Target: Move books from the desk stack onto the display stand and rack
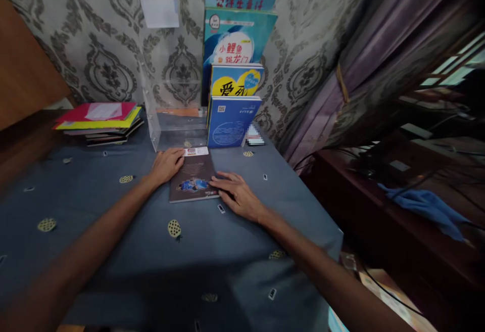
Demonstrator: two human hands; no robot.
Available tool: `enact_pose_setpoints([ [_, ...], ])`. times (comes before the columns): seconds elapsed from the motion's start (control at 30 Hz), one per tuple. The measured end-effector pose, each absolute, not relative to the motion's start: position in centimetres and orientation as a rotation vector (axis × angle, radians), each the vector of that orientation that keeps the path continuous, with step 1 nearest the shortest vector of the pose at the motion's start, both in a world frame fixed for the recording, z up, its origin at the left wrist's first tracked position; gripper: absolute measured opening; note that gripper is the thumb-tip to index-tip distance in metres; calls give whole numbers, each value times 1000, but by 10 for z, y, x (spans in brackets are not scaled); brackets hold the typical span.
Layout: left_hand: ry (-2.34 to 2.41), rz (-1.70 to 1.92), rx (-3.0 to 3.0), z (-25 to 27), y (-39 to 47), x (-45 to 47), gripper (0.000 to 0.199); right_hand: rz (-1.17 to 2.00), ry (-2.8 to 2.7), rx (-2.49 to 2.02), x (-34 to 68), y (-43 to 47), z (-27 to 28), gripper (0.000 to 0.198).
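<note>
A dark brown book (191,173) with a blue picture and a white label lies flat on the blue-grey tablecloth (125,231). My left hand (166,165) rests on its left edge near the label, fingers stretched out. On the lower right side, my right hand (238,195) touches the book with its fingers apart. Just behind stands a clear acrylic stepped rack (151,114). Its right column bears a blue book (233,122) in front, a yellow-and-blue book (237,80) behind that, and teal picture books (242,29) higher up.
At the left back lies a pile of books and folders (102,120), pink and yellow on top. Patterned wallpaper (109,64) rises behind the table. A purple curtain (322,94) hangs at the right, above a dark red cabinet (379,210) with a blue cloth (428,208) and cables.
</note>
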State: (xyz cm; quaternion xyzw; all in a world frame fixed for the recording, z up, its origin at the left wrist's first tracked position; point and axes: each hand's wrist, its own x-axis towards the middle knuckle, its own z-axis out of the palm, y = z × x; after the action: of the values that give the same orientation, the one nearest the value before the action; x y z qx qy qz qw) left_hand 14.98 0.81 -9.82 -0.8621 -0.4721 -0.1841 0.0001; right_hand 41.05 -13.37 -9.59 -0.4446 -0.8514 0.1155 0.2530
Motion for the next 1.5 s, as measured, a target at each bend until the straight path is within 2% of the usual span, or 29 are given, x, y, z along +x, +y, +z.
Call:
enact_pose_setpoints([
  [0.17,-1491,-612,-2714,-102,9,150,36,184,-2429,-1253,393,-167,-87,40],
  [0.43,-1451,-671,-2723,-106,13,147,36,161,-2605,-1100,296,-168,-85,49],
  [0.73,-1437,-731,-2729,-112,18,145,34,172,-2434,-1359,363,-171,-89,49],
  [0.9,-1410,-742,-2714,-109,12,150,35,178,-2335,-1373,362,-174,-91,54],
  [1.17,-1224,-774,-2780,-116,-67,156,38,51,-2364,-1256,375,-265,-102,59],
  [1.37,-1048,-850,-2882,-121,-135,152,42,-191,-2302,-1043,396,-313,-128,43],
  [1.5,-1093,-792,-3068,-106,-147,144,45,-74,-2280,-1050,409,-304,-116,43],
])
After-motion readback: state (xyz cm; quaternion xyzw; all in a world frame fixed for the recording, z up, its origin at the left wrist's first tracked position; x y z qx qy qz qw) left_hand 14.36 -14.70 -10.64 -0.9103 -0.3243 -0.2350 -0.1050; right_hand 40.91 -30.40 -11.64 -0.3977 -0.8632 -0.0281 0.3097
